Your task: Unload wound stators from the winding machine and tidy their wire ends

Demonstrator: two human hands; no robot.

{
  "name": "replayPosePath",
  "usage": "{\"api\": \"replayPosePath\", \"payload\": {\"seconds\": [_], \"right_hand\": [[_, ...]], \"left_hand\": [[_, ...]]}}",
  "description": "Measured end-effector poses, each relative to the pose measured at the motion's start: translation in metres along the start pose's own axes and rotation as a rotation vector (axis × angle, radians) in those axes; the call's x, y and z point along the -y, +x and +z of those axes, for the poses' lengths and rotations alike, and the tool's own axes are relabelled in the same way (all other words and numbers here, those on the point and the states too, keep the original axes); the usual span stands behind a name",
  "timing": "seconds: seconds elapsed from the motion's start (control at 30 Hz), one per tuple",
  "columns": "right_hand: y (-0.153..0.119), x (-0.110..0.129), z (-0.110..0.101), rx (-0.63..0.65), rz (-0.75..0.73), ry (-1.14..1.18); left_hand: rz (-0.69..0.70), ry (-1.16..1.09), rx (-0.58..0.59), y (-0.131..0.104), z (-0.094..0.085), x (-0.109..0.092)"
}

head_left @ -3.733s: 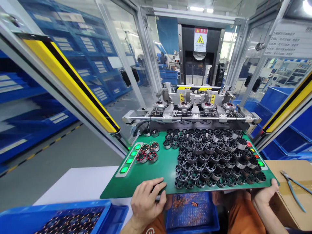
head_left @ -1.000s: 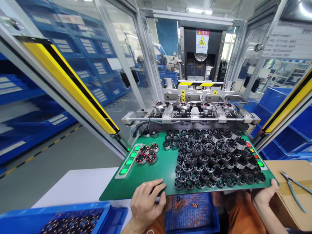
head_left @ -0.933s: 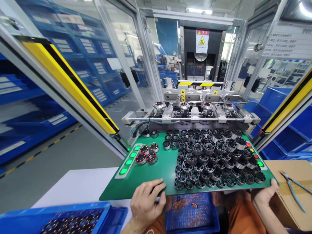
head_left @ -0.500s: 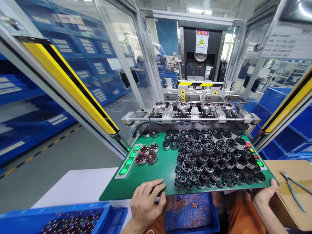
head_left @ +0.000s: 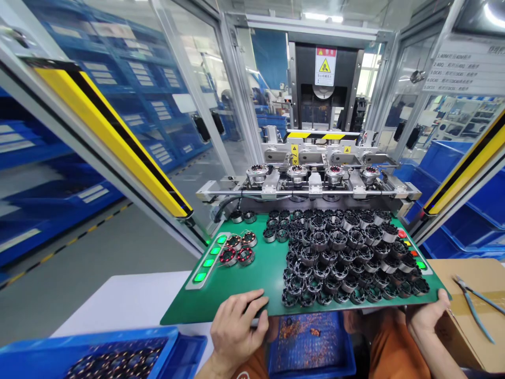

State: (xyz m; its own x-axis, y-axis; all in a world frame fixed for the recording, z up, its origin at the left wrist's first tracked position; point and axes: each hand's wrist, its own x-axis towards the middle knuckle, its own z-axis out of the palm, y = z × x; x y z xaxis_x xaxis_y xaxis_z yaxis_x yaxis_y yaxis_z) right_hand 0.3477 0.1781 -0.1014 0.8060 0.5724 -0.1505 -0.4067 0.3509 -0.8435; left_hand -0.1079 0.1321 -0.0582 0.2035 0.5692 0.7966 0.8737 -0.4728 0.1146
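Note:
My left hand [head_left: 240, 327] is at the front edge of the green worktop [head_left: 221, 287], fingers curled over the top and thumb below the edge. A dark patch shows between its fingers; I cannot make out what it is. My right hand [head_left: 428, 316] grips the front right corner of the worktop, thumb on top, other fingers hidden underneath. Between the hands, black-lined stator cores [head_left: 339, 271] stand in stacked rows. Several copper-wound stators [head_left: 245, 256] lie at the left. Behind, the winding machine [head_left: 315, 181] holds stators on its fixtures.
Green-lit buttons [head_left: 205, 263] line the left side, with a red button [head_left: 401, 234] at the right. A blue bin [head_left: 169, 342] holds wound stators. Below the worktop lies a blue tray [head_left: 311, 352] with copper scraps. Pliers [head_left: 473, 305] rest on a cardboard box [head_left: 489, 276]. Yellow posts [head_left: 114, 137] flank the station.

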Motion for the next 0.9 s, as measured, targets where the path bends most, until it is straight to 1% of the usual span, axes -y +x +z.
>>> {"api": "replayPosePath", "payload": {"seconds": [0.2,0.47,0.63,0.77,0.9], "right_hand": [[-0.005,0.003,0.006,0.006,-0.048,-0.008],[-0.009,0.006,0.008,0.003,-0.005,-0.006],[-0.013,0.008,0.010,-0.003,-0.010,-0.017],[-0.011,0.008,0.010,0.017,-0.009,-0.023],[-0.009,0.007,0.008,-0.006,0.005,-0.034]], "left_hand": [[0.006,0.000,0.000,0.001,0.000,0.000],[-0.001,-0.001,-0.005,0.000,0.000,0.000],[0.003,0.003,0.003,-0.001,0.001,0.001],[-0.003,0.003,0.003,-0.002,0.001,0.002],[-0.004,0.005,0.000,-0.002,0.000,0.001]]}}
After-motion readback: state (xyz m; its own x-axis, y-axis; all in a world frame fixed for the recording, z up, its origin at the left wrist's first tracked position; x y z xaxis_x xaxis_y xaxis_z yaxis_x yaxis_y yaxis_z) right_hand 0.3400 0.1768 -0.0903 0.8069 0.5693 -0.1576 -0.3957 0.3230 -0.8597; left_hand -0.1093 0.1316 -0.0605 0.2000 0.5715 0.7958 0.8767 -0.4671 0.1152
